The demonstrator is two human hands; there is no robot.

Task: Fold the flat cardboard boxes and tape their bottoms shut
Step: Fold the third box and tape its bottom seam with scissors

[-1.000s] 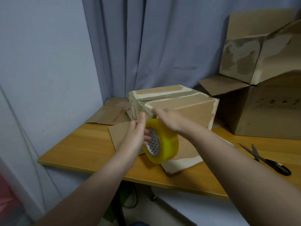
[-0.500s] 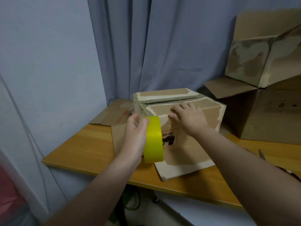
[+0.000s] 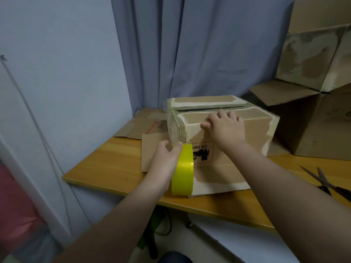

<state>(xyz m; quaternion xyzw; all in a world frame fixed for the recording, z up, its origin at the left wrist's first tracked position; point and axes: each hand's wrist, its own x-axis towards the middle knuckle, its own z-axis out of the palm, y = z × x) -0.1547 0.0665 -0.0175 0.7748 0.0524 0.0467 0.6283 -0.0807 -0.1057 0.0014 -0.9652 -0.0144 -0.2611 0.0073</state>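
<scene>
A folded cardboard box (image 3: pixel 252 126) stands on the wooden table (image 3: pixel 114 168), its two upper flaps meeting with a dark gap along the seam. My right hand (image 3: pixel 224 126) lies flat on the nearer flap, fingers spread toward the seam. My left hand (image 3: pixel 167 158) grips a yellow tape roll (image 3: pixel 183 170) held on edge against the box's near left corner. A strip of tape appears to run from the roll up that corner. The box's open lower flap (image 3: pixel 218 179) lies flat on the table toward me.
Flat cardboard pieces (image 3: pixel 140 124) lie behind the box at the left. Large folded boxes (image 3: pixel 313 118) are stacked at the right. Black scissors (image 3: pixel 326 183) lie on the table at the right. A curtain (image 3: pixel 190 44) hangs behind; a wall closes the left side.
My right hand left the tape roll and moved onto the box's upper flap. My left hand turned the roll edge-on and holds it by the box's corner.
</scene>
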